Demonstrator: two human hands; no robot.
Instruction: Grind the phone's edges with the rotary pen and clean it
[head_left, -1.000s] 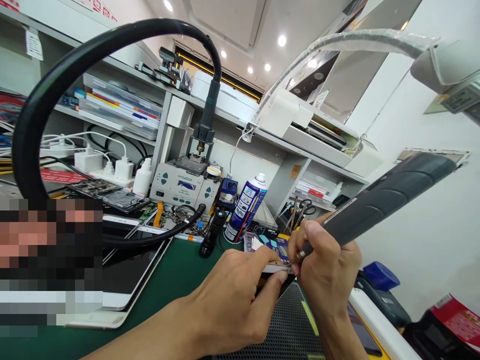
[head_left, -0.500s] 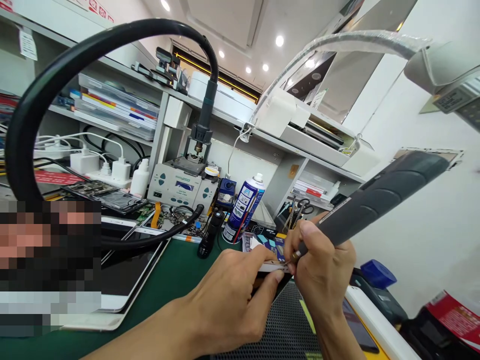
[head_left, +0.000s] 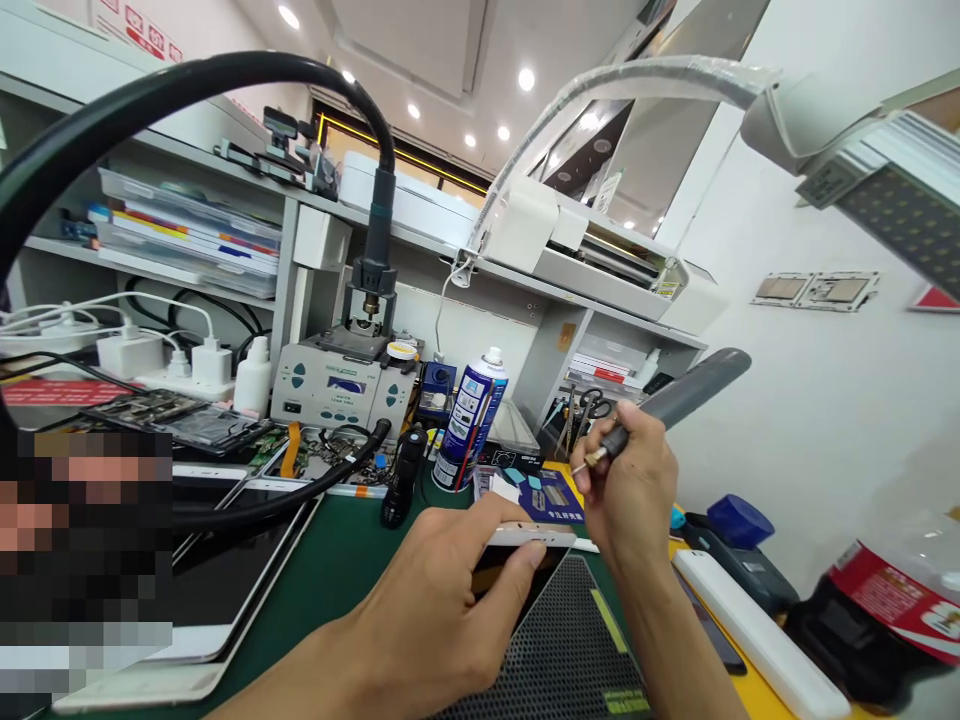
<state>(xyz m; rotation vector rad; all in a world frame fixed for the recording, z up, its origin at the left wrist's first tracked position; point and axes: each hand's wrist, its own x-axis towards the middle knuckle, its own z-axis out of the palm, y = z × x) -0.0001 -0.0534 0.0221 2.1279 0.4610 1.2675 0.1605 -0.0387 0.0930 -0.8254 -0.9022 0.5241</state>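
With the white-edged device point(head_left: 559, 538) taken as the middle of a clock, a white-framed tablet point(head_left: 217, 595) lay at nine o'clock on the green mat point(head_left: 334, 560). A grey control station point(head_left: 349, 387) stood at ten o'clock, and a black flashlight point(head_left: 403, 480) was nearer, in the same direction. The left hand point(head_left: 450, 580), at eight o'clock, held the device between its thumb and index finger, which were closed upon its edge; part of its dark face showed below. The blue spray can point(head_left: 470, 420) stood at eleven o'clock. Between two and three o'clock, the right hand point(head_left: 634, 480) was curled around a grey-handled tool point(head_left: 697, 390), of which the thin tip was near the device but apart from it. Farther, at three o'clock, was a bottle point(head_left: 874, 610) with a red label.
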